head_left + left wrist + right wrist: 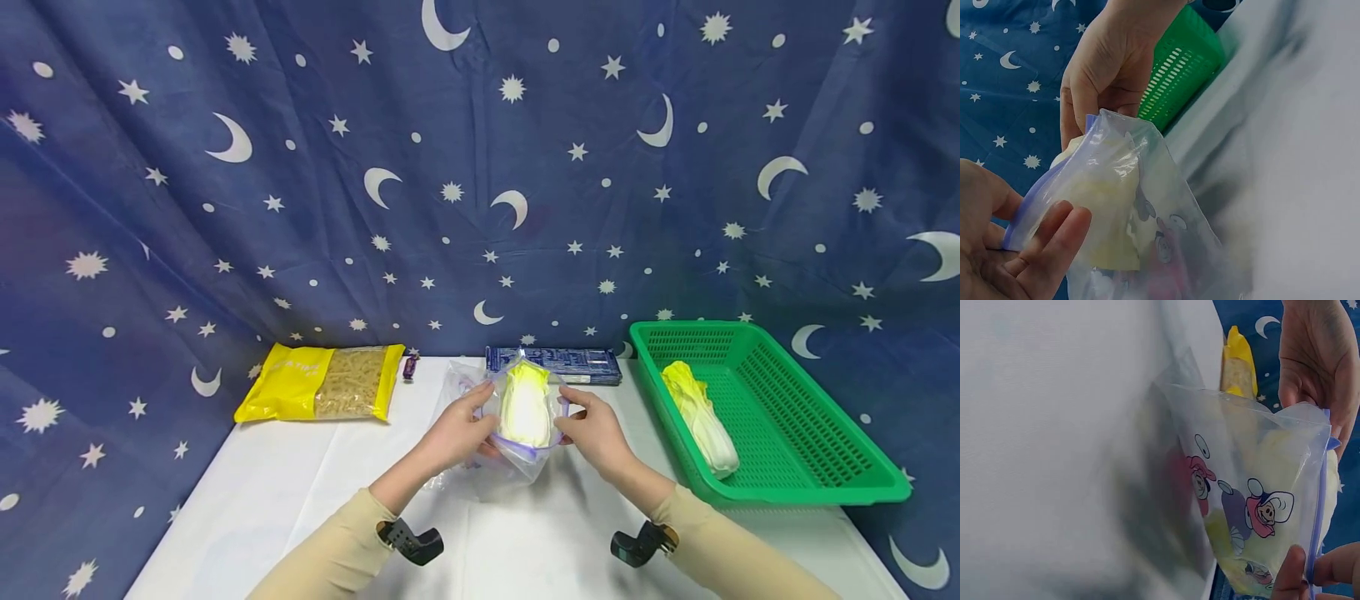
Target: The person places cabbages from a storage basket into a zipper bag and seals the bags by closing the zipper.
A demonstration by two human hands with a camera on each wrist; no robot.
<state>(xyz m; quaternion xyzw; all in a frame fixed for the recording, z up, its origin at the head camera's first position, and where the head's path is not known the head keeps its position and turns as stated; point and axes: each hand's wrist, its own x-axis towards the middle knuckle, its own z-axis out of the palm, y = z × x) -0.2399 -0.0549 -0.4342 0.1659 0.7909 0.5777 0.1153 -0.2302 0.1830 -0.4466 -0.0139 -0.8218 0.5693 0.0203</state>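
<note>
Between both hands a clear zip bag (510,477) with a purple zip strip stands with its mouth spread. A small napa cabbage (527,408), white with yellow leaf tips, is partly inside it. My left hand (459,429) pinches the left side of the mouth between thumb and fingers. On the opposite side my right hand (597,432) pinches the rim too. Cartoon figures (1266,509) are printed on the bag in the right wrist view. The cabbage's lower body shows through the plastic.
A green basket (810,497) on the right holds another napa cabbage (703,421). A yellow pasta bag (300,383) lies at the back left, beside a small purple wrapped piece (409,368). Dark blue packets (592,367) lie behind the hands. More clear plastic (452,390) lies left of the bag.
</note>
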